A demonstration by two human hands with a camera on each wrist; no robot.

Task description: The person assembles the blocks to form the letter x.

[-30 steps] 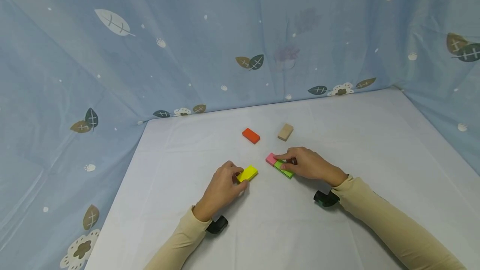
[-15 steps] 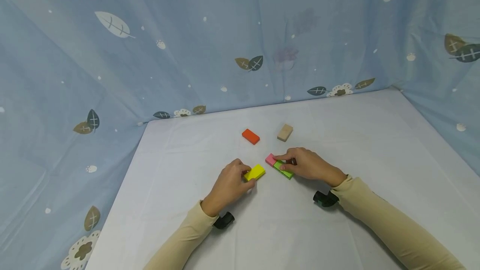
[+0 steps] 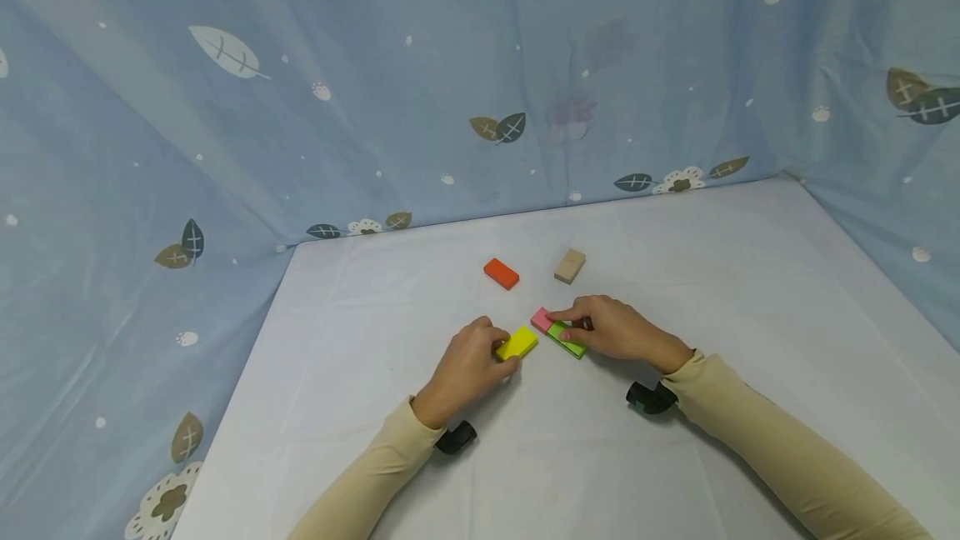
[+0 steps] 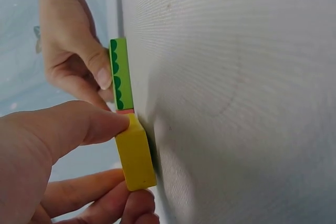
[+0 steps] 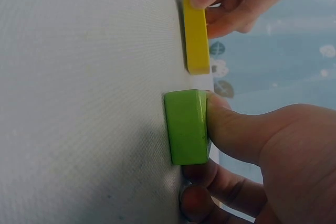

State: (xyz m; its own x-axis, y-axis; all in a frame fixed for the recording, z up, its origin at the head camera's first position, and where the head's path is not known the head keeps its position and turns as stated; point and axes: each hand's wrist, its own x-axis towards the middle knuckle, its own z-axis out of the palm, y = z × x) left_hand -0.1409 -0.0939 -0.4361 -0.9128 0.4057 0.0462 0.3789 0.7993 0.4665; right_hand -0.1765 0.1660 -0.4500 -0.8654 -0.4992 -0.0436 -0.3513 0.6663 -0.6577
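My left hand [image 3: 467, 367] pinches a yellow block [image 3: 518, 343] between thumb and fingers, low over the white cloth. To its right, my right hand [image 3: 621, 329] holds a green block [image 3: 567, 342], thumb on its upper face. Its index finger reaches onto a pink block [image 3: 542, 320] that lies end to end with the green one. In the left wrist view the green block [image 4: 121, 77] shows a dark scalloped edge. The right wrist view shows the yellow block [image 5: 196, 35] apart from the green block [image 5: 186, 127].
Farther back on the white-covered table [image 3: 390, 307] lie a red-orange block [image 3: 502, 273] and a plain wooden block [image 3: 570, 266]. A blue leaf-print curtain [image 3: 420, 73] stands behind the table and along its sides.
My left hand has slid the yellow block to the right and slightly away from me, closer to the pink and green blocks. The right hand stays where it was.
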